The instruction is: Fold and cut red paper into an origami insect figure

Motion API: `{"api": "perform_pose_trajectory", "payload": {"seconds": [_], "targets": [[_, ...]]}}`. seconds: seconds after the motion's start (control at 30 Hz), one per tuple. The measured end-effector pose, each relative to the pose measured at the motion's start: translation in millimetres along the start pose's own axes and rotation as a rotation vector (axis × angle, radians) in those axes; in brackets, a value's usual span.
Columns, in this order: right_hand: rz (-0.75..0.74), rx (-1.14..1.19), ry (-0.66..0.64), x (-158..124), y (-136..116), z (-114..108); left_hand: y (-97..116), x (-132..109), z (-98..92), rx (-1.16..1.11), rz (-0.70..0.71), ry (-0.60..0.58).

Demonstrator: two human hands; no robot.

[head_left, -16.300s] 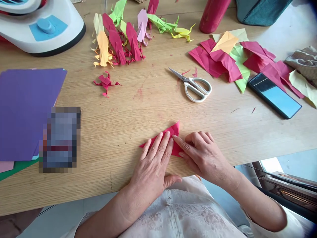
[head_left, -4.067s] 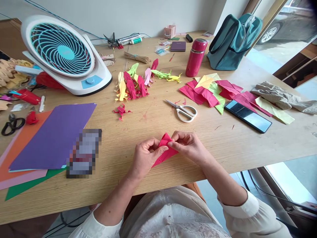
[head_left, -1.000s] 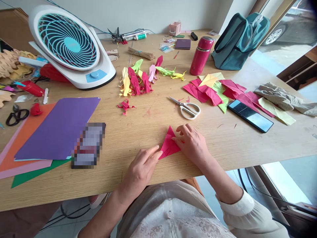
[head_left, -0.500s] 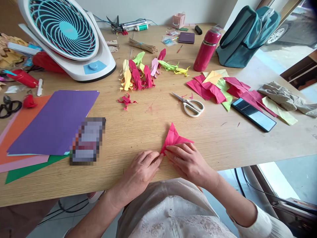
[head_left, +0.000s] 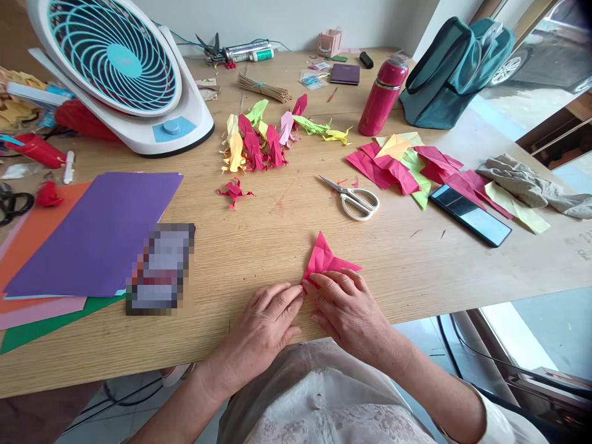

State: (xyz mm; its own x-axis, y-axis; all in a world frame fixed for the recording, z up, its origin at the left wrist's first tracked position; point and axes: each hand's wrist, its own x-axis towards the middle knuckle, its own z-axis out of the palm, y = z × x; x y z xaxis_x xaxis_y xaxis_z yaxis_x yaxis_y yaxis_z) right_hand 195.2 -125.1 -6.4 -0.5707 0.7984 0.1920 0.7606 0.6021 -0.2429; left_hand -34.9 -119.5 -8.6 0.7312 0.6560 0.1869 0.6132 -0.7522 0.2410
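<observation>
The left hand point(head_left: 264, 317) rests its fingertips at the near left corner of the folded red paper point(head_left: 320, 256), and the right hand point(head_left: 354, 311) lies over its near edge; whether either pinches it, I cannot tell. On the tabletop point(head_left: 259, 228), the paper looks light, thin and easily torn, best held by its creased edges; 2 points stick out uncovered. Beyond lie scissors point(head_left: 359, 204).

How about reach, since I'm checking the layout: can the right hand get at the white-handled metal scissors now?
Likely yes: the white-handled metal scissors lie on the wooden table beyond the folded pink paper, with nothing covering them. The right hand, touching that paper, would first have to lift off.
</observation>
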Motion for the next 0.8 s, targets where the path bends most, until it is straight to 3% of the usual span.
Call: {"api": "perform_pose_trajectory", "payload": {"seconds": [0.33, 0.4, 0.57, 0.8], "targets": [[0.201, -0.081, 0.117, -2.3, -4.2, 4.1, -2.5, -3.2, 0.0, 0.045, 0.034, -0.084], [0.175, -0.062, 0.108, -1.2, -7.6, 3.6, -3.4, -4.5, 2.3, 0.052, 0.033, -0.083], [-0.059, 0.023, 0.009, 0.8, -20.7, 10.4, -4.9, -6.9, 6.2, 0.056, 0.032, -0.054], [-0.001, 0.045, -0.006, 4.0, -28.1, 20.6, -4.9, -9.6, 7.3, 0.048, 0.018, -0.039]]}}
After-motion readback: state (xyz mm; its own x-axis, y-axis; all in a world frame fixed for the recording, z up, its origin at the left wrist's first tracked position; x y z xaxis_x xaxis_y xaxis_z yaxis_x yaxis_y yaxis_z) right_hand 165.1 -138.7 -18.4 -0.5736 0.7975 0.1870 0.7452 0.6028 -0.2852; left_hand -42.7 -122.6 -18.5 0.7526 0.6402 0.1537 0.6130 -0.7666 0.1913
